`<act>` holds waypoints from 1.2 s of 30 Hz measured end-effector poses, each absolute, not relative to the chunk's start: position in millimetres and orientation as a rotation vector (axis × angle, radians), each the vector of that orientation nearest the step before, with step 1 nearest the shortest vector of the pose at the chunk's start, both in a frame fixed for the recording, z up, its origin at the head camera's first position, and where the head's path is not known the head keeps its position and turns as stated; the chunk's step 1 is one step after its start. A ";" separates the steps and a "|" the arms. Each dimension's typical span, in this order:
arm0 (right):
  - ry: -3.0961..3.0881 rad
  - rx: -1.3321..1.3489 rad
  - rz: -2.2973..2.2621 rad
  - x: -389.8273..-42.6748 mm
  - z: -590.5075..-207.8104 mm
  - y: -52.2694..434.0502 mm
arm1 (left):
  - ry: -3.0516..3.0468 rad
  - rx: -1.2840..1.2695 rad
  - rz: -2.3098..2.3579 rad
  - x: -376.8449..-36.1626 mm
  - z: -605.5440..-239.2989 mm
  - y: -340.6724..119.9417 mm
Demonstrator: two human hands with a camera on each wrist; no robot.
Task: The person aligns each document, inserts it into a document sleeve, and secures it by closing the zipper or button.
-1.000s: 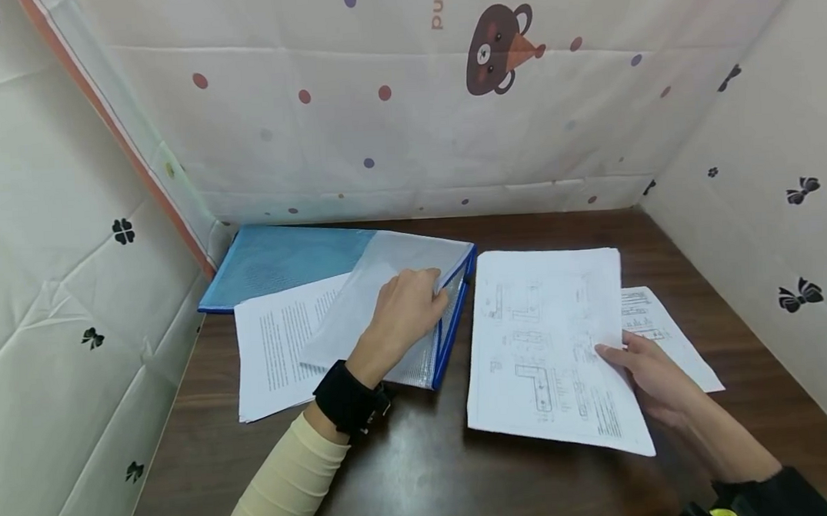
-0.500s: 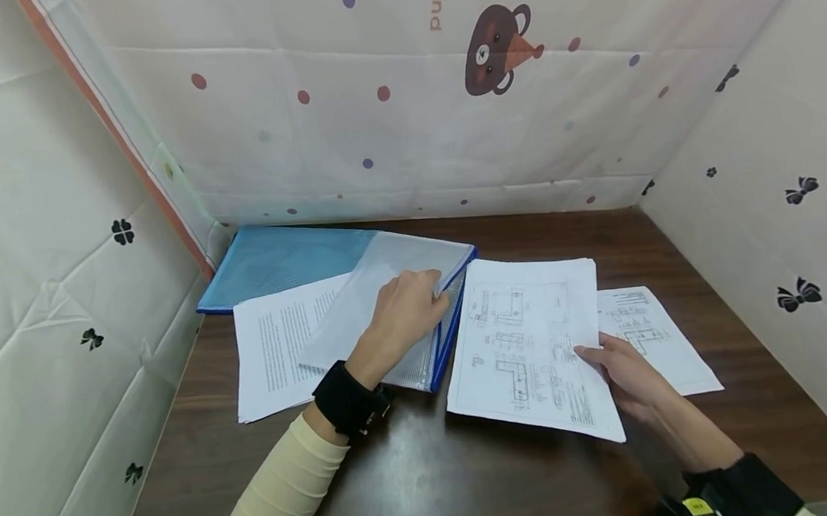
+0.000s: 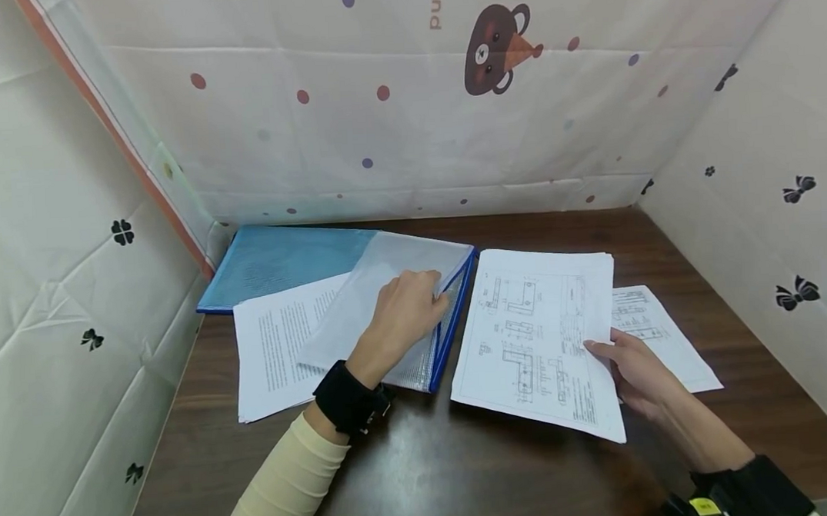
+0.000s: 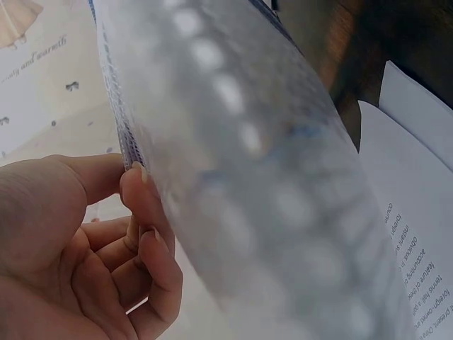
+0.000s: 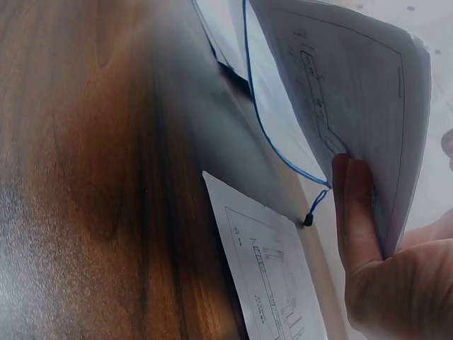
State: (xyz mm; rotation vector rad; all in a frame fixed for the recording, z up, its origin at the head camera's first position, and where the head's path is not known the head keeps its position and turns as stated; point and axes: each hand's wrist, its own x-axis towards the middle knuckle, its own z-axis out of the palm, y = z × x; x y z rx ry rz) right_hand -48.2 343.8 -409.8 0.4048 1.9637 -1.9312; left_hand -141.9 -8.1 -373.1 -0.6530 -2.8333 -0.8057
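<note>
My left hand (image 3: 405,308) pinches the upper edge of a translucent mesh zip pouch (image 3: 413,250) with blue trim, lifting it so its mouth gapes on the right side. In the left wrist view the thumb and forefinger (image 4: 138,191) meet on the zip edge of the pouch (image 4: 283,205). My right hand (image 3: 643,375) grips the right edge of a stack of papers (image 3: 534,330) printed with technical drawings, thumb on top and fingers underneath. The stack is tilted, its far left corner close to the pouch's opening. The right wrist view shows the fingers (image 5: 361,212) behind the papers (image 5: 368,78).
A loose drawing sheet (image 3: 660,339) lies right of the stack, partly covered. Text-printed papers (image 3: 279,348) lie partly under the pouch. A blue folder or pouch (image 3: 289,256) is at the back left. Patterned fabric walls (image 3: 311,139) enclose the wooden table (image 3: 409,474).
The right hand has brought the paper stack left toward the pouch, then slightly back right and away, changing its tilt. The left hand and pouch stay nearly still.
</note>
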 end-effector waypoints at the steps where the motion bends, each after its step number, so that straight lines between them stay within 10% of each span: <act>1: 1.968 0.399 -1.929 -48.2 -410.0 343.2 | -2.835 -0.654 -0.806 -141.9 -373.4 -7.9; 36: 1.984 0.467 -1.946 -50.3 -416.9 328.1 | -2.882 -0.666 -1.010 -139.6 -377.9 -0.3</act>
